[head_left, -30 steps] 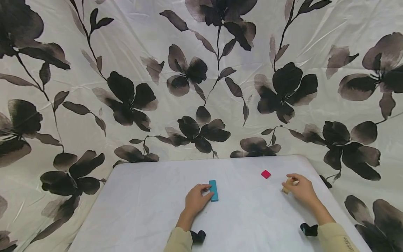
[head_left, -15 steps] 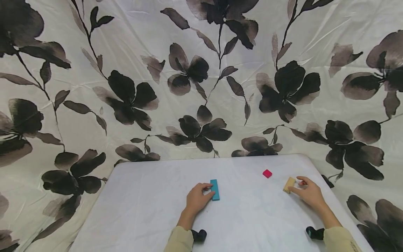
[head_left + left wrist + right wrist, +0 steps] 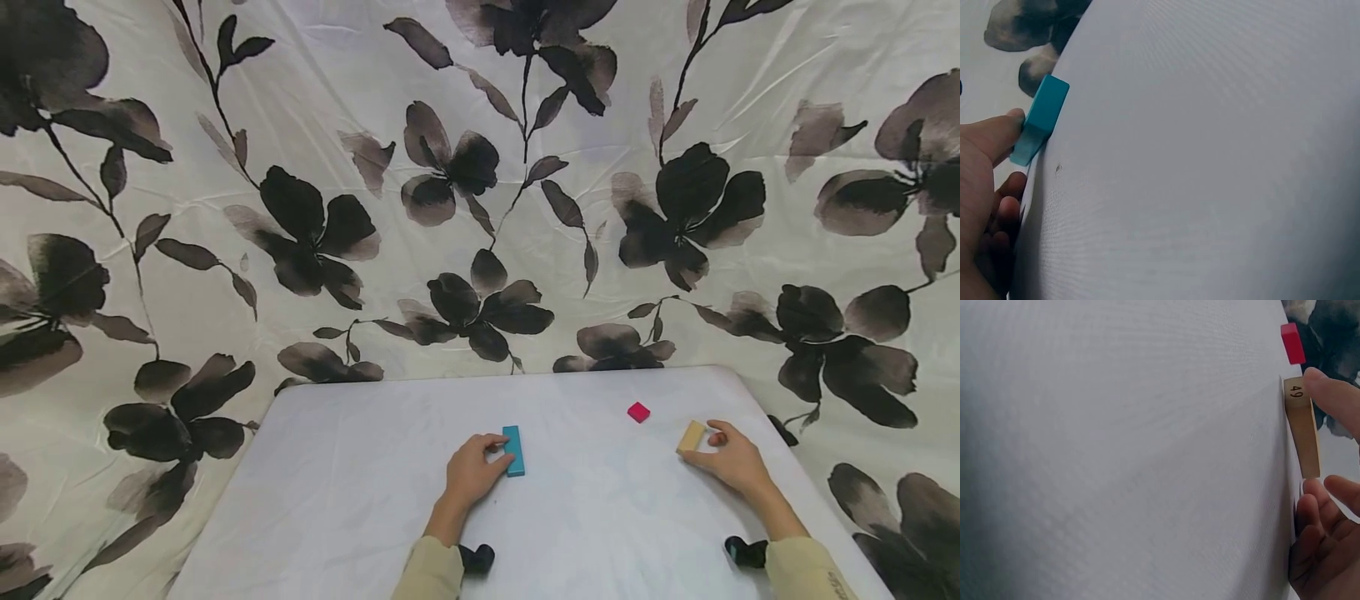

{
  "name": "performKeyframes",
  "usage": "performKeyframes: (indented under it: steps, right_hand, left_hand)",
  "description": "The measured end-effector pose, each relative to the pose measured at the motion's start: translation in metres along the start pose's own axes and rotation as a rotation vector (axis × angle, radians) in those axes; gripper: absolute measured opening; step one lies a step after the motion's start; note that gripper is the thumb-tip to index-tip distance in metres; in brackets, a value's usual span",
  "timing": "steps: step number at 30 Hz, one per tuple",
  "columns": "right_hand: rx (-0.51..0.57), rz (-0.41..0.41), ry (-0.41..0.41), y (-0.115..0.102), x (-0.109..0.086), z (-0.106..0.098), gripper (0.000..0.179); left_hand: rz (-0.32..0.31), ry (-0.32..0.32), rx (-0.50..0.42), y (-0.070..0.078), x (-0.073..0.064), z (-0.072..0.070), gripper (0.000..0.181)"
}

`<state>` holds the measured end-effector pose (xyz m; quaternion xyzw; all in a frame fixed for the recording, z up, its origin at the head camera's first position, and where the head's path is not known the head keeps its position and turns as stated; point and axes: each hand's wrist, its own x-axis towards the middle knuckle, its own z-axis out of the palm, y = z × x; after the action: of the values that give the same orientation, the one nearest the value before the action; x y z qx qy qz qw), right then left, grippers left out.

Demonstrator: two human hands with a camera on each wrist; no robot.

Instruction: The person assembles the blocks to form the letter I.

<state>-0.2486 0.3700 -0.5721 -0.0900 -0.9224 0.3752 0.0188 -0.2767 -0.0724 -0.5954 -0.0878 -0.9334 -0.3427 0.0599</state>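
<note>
On the right side of the white table [image 3: 375,500], the main change: the yellow block [image 3: 692,437], partly covered by the right hand [image 3: 737,458] a second ago, now shows almost whole. The hand has drawn back slightly to the right. Thumb at the block's near end, touching or just beside it; index finger curved, set apart from the block, with a gap visible in the head view. Thumb and finger well spread, no pinch seen. Reading: any hold is slack, and the block seems to rest on the table. Whether this is a release or an adjustment cannot be told.

Left hand [image 3: 468,471] little changed over that second. Thumb and index finger parted, both tips at the left long side of the blue block [image 3: 516,444]; nothing seen closing from its other side, so contact rather than grip, as far as the views tell. Other fingers bent, partly hidden. Blue block lies near the table's middle, its length running away from the person.

Red block [image 3: 638,412] between those two, nearer the yellow one, touched by neither hand and apparently unmoved. Flowered cloth [image 3: 337,108] behind.
</note>
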Motion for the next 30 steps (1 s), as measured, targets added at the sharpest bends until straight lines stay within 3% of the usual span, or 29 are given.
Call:
performKeyframes:
  steps: [17, 30]
  right_hand:
    - [-0.038, 0.048, -0.022, 0.0022, 0.0047, 0.0032, 0.096]
    - [-0.012, 0.024, -0.015, -0.0027, 0.0001, 0.0041, 0.091]
  left_hand:
    - [0.005, -0.001, -0.003, -0.0028, 0.0016, 0.0008, 0.033]
    - [-0.002, -0.005, 0.007, -0.0041, 0.0022, 0.0033, 0.035]
